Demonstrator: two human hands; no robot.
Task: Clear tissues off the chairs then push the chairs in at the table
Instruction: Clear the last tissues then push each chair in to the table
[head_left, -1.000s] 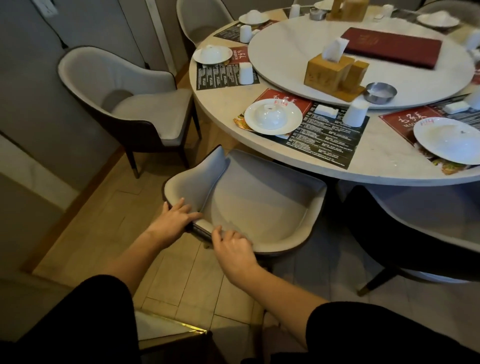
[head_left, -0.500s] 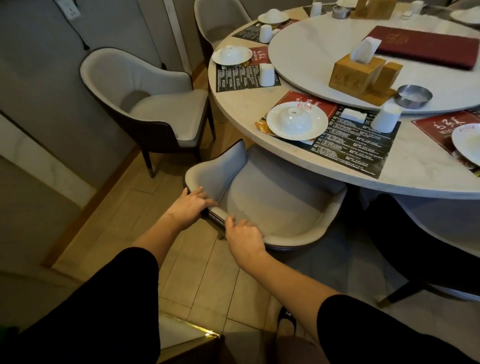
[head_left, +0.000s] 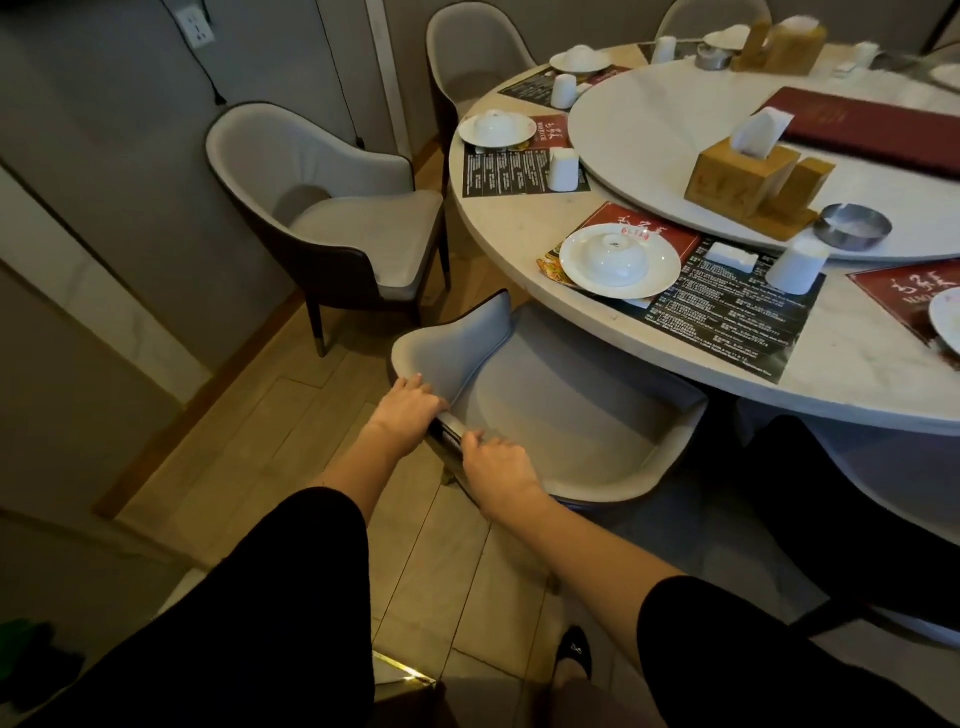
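Both hands' grip on chair (head_left: 545, 415) back.

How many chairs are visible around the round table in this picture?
5, perhaps more hidden. One chair held by both hands, one pulled out by the wall, one beyond it, a backrest at the far side, and a dark one at right.

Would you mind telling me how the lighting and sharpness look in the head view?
Head view: dim and warm; the round table is brightest, the floor under it falls into shadow; wide-angle bending curves the wall lines; far table edge slightly soft; both hands are sharp.
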